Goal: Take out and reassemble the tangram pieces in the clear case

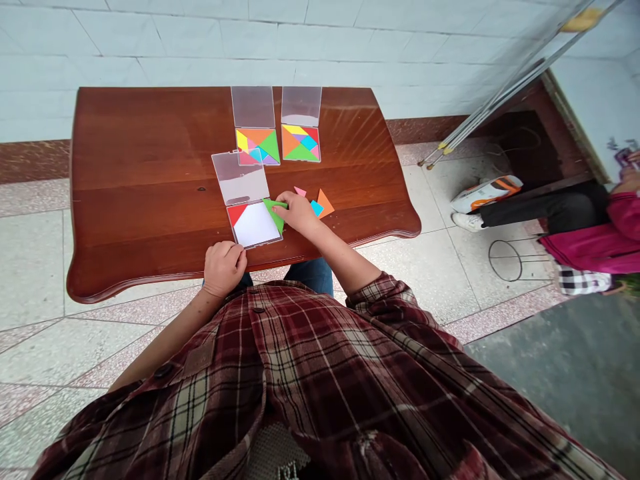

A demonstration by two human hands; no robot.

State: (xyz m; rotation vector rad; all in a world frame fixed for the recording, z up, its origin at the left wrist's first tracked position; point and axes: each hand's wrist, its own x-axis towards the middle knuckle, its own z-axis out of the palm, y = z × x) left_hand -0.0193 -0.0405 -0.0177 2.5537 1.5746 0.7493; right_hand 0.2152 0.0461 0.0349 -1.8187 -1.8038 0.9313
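Observation:
My right hand (299, 211) pinches a green triangle piece (275, 213) at the right edge of an open tangram case (255, 225) near the table's front. A red triangle (237, 213) lies in that case's top left corner; the remainder of its tray shows white. My left hand (223, 267) rests curled at the table's front edge, just below the case's left corner, with nothing visible in it. Loose pink (300, 191), blue (317, 208) and orange (325, 203) pieces lie right of my right hand.
Two more open cases (257, 146) (301, 143) filled with coloured pieces sit at the back of the brown wooden table (140, 167). Another person in pink (595, 240) sits at the right. A wire ring stand (506, 260) is on the tiled floor.

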